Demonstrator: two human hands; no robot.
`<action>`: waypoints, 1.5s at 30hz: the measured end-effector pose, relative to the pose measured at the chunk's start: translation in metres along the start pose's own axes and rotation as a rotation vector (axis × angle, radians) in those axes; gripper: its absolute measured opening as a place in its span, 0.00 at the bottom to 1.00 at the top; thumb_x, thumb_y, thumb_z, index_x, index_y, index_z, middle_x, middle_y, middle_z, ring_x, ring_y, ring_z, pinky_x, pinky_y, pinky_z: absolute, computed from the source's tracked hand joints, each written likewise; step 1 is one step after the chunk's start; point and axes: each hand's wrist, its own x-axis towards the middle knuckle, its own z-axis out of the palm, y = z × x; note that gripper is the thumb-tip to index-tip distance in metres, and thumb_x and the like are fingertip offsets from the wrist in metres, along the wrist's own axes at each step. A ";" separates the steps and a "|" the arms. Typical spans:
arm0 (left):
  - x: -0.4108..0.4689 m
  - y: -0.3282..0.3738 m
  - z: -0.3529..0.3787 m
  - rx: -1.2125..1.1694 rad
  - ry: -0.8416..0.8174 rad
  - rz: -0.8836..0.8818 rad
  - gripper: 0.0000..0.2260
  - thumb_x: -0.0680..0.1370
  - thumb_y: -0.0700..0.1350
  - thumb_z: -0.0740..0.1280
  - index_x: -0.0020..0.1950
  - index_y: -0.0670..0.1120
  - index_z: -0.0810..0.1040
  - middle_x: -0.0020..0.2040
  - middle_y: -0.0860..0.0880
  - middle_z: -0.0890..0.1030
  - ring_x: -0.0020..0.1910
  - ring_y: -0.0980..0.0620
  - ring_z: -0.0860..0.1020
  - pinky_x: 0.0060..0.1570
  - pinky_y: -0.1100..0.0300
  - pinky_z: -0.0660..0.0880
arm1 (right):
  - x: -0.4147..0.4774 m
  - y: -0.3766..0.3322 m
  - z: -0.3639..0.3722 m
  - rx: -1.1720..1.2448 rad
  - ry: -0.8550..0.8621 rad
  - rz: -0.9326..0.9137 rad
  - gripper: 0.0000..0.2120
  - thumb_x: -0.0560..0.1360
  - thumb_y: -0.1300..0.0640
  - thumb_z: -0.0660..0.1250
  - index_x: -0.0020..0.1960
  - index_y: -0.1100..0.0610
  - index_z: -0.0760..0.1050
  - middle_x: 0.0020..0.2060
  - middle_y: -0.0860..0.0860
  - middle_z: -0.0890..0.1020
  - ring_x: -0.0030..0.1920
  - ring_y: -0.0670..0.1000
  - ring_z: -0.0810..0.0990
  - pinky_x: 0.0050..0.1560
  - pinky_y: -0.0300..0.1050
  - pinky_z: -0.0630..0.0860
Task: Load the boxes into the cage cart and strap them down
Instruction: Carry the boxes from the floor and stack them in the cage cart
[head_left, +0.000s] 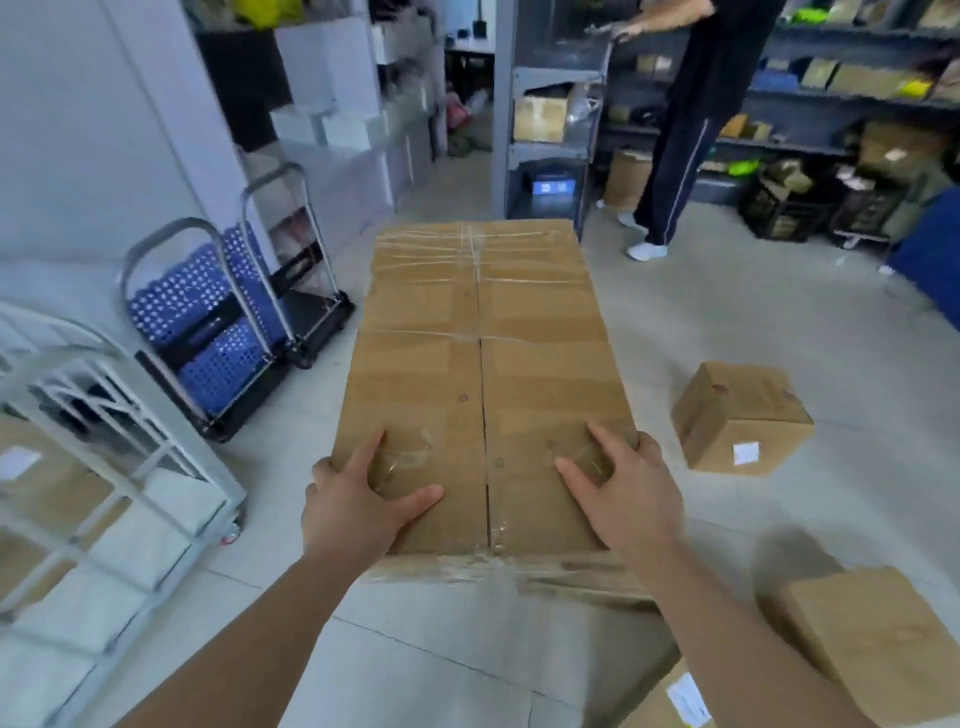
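Observation:
A long brown cardboard box (478, 364), taped along its centre seam, fills the middle of the view and points away from me. My left hand (358, 506) lies on its near left corner, fingers spread over the top and edge. My right hand (623, 488) rests on the near right corner the same way. Both hands grip the box's near end. The white wire cage cart (119, 478) stands at the left, with brown and white boxes visible behind its mesh.
A small cardboard box (740, 418) sits on the floor to the right, and another (872, 644) lies near my right arm. Two folding hand trucks (228, 312) with blue baskets lean by the left wall. A person (680, 130) stands at the shelves behind.

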 end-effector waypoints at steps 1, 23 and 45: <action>0.002 -0.012 -0.018 -0.005 0.034 -0.023 0.47 0.57 0.75 0.69 0.73 0.66 0.57 0.62 0.47 0.67 0.60 0.43 0.71 0.59 0.47 0.73 | 0.004 -0.023 0.006 0.010 -0.023 -0.036 0.33 0.67 0.27 0.55 0.70 0.37 0.64 0.65 0.56 0.70 0.59 0.57 0.75 0.54 0.50 0.75; -0.004 -0.320 -0.354 -0.046 0.521 -0.546 0.49 0.53 0.80 0.63 0.72 0.68 0.58 0.62 0.44 0.68 0.61 0.41 0.73 0.56 0.49 0.73 | -0.066 -0.507 0.181 0.196 -0.302 -0.647 0.30 0.70 0.34 0.64 0.69 0.41 0.68 0.64 0.53 0.71 0.57 0.54 0.76 0.52 0.47 0.73; 0.058 -0.493 -0.501 -0.130 0.801 -1.007 0.48 0.54 0.80 0.64 0.71 0.68 0.59 0.64 0.42 0.69 0.59 0.41 0.73 0.54 0.51 0.74 | -0.084 -0.832 0.355 0.199 -0.631 -1.125 0.30 0.70 0.31 0.62 0.68 0.41 0.68 0.63 0.53 0.72 0.57 0.55 0.77 0.50 0.47 0.74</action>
